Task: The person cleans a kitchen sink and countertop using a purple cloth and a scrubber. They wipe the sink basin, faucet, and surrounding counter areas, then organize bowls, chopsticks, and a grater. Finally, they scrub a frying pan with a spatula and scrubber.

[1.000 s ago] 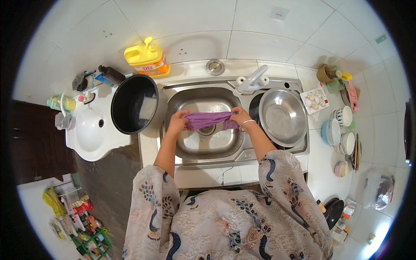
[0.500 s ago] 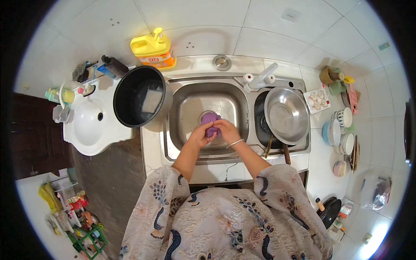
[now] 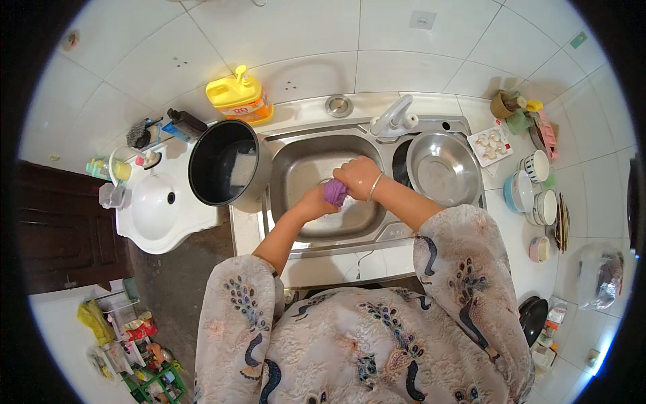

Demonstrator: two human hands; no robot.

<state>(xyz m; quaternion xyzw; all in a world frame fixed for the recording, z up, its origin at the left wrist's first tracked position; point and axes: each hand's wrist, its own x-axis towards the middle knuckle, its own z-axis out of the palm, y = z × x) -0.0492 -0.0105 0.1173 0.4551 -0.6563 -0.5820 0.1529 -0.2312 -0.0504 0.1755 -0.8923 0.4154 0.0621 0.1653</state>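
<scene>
A bunched purple cloth (image 3: 335,192) is gripped between my two hands above the steel sink (image 3: 286,165). Nearer to me, my left hand (image 3: 315,203) is closed round its lower end. On the far side, my right hand (image 3: 359,176) grips the upper end, with a bangle on that wrist. Between the two fists the cloth looks twisted. Its ends are hidden inside my fingers. My hands cover part of the drain.
Left of the sink stands a large black pot (image 3: 222,161) beside a white washbasin (image 3: 158,215). The tap (image 3: 393,120) rises behind the sink. A steel bowl (image 3: 444,168) rests over the right-hand basin. Further right are stacked bowls (image 3: 542,205). A yellow pump jug (image 3: 239,94) stands by the wall.
My right hand has moved up and away from me, turning over the cloth. My left hand has closed round it, and the loose cloth is now bunched tight between both fists.
</scene>
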